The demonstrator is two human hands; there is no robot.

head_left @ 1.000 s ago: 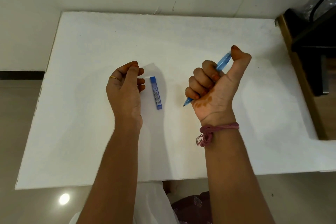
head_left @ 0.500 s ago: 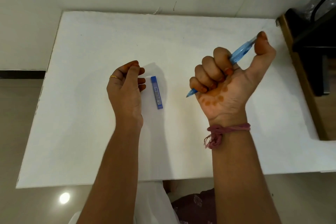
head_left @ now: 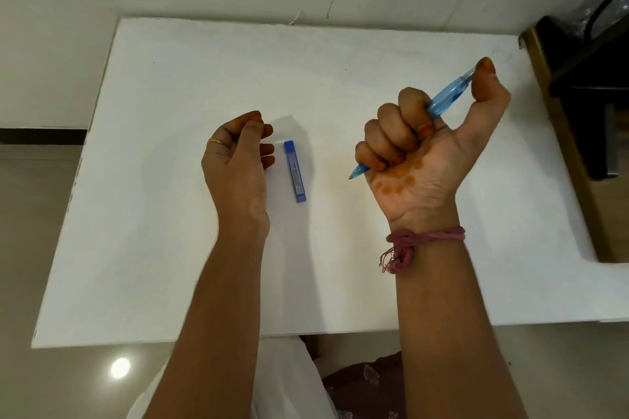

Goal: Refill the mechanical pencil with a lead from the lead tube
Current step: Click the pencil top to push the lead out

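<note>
Head view: right hand [head_left: 425, 150] fisted round the mechanical pencil [head_left: 446, 97], thumb on its cap, tip pointing 8 o'clock. Left hand [head_left: 238, 160] loosely curled, holding nothing, just at 9 o'clock of the lead tube [head_left: 295, 172] lying flat on the tabletop [head_left: 170, 78]. Risk: thin lead could snap or the cap roll away during one-handed fumbling. Tube label was too small to read.

- Mechanical pencil [head_left: 446, 97]: mid-barrel hidden inside the right hand [head_left: 418, 160]; its top end is covered by the thumb.
- Lead tube [head_left: 295, 172]: label print too small to read.
- Left hand [head_left: 238, 163]: palm side and fingertips turned away; whether it holds anything cannot be told.
- Dark furniture [head_left: 592, 85]: cut off by the right edge, kind unclear.
- White table [head_left: 170, 214]: right end cropped.
</note>
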